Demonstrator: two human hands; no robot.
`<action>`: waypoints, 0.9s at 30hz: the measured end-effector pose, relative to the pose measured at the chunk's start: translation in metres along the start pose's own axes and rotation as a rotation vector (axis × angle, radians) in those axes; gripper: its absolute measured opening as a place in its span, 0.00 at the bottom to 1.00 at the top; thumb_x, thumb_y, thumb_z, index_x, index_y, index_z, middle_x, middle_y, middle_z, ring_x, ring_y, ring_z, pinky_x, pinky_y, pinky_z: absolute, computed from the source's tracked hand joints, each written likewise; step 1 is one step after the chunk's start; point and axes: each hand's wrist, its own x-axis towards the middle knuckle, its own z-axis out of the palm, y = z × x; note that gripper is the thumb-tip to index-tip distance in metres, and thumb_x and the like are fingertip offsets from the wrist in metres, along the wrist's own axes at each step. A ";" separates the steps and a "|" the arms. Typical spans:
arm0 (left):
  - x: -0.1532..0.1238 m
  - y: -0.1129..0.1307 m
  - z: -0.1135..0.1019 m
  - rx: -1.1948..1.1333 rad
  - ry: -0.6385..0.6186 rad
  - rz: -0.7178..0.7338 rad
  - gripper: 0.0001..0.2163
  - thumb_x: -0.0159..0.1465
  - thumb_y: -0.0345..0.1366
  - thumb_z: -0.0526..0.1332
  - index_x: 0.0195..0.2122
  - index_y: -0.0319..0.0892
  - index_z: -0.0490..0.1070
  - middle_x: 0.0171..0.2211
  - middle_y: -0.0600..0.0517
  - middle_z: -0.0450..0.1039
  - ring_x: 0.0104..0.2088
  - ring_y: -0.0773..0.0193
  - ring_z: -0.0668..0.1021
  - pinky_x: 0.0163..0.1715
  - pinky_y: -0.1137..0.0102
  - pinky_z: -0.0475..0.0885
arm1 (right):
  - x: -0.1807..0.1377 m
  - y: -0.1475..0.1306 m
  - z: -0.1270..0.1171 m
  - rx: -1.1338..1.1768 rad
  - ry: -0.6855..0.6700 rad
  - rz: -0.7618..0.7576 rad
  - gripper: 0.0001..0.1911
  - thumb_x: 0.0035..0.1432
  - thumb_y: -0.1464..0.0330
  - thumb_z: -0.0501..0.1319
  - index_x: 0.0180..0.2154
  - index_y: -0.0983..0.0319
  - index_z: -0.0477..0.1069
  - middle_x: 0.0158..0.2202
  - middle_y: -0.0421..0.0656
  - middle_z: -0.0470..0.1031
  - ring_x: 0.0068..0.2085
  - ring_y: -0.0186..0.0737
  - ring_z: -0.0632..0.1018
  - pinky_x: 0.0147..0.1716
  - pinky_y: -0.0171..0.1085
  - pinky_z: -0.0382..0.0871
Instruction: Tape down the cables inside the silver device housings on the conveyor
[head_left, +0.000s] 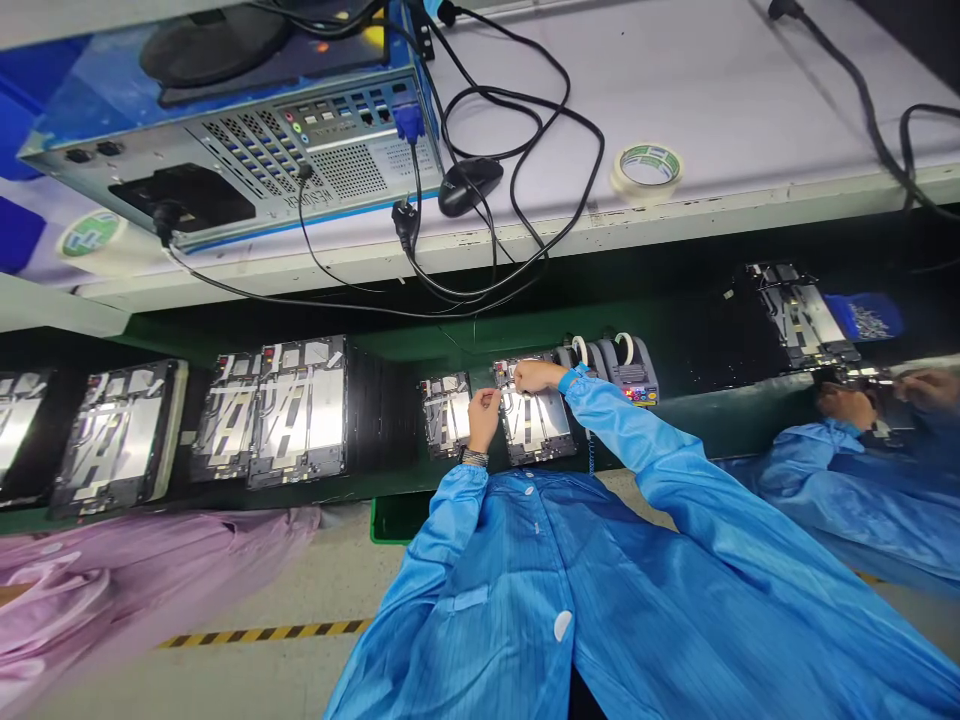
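Note:
My left hand [484,417] is pinched shut at the left edge of an open tablet chassis [536,420] lying on the dark green belt [697,420]. My right hand [534,376] is closed on the chassis's top edge; what its fingers pinch is too small to name. A second, smaller opened unit [445,413] sits just left of my left hand. Both my arms are in blue smock sleeves. A tape dispenser [630,370] with white rolls stands right of my right hand.
Several opened chassis [300,410] lie further left along the belt. Another person in blue works at the right [855,405], and a pink sleeve [112,580] is at lower left. Above, a shelf holds a computer case [225,140], cables, a mouse [469,185] and a tape roll [647,170].

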 end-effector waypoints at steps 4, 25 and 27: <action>0.003 0.004 0.001 0.075 0.025 0.026 0.11 0.65 0.43 0.64 0.40 0.41 0.75 0.36 0.47 0.79 0.38 0.61 0.80 0.44 0.67 0.74 | -0.004 -0.006 -0.002 -0.004 -0.005 0.022 0.09 0.51 0.74 0.63 0.33 0.69 0.82 0.33 0.53 0.83 0.31 0.43 0.79 0.28 0.35 0.65; 0.026 0.034 -0.012 0.198 -0.173 -0.192 0.10 0.59 0.38 0.71 0.32 0.42 0.70 0.29 0.50 0.76 0.32 0.60 0.80 0.37 0.64 0.74 | -0.004 -0.002 -0.015 0.064 -0.060 0.082 0.09 0.47 0.71 0.75 0.29 0.69 0.79 0.22 0.46 0.78 0.27 0.40 0.78 0.30 0.35 0.71; 0.030 0.026 -0.019 0.082 -0.235 -0.236 0.11 0.60 0.40 0.71 0.33 0.42 0.70 0.28 0.51 0.75 0.28 0.63 0.79 0.33 0.65 0.76 | -0.008 0.007 -0.016 0.147 -0.046 0.102 0.12 0.49 0.66 0.76 0.29 0.68 0.79 0.21 0.45 0.77 0.25 0.38 0.76 0.29 0.35 0.71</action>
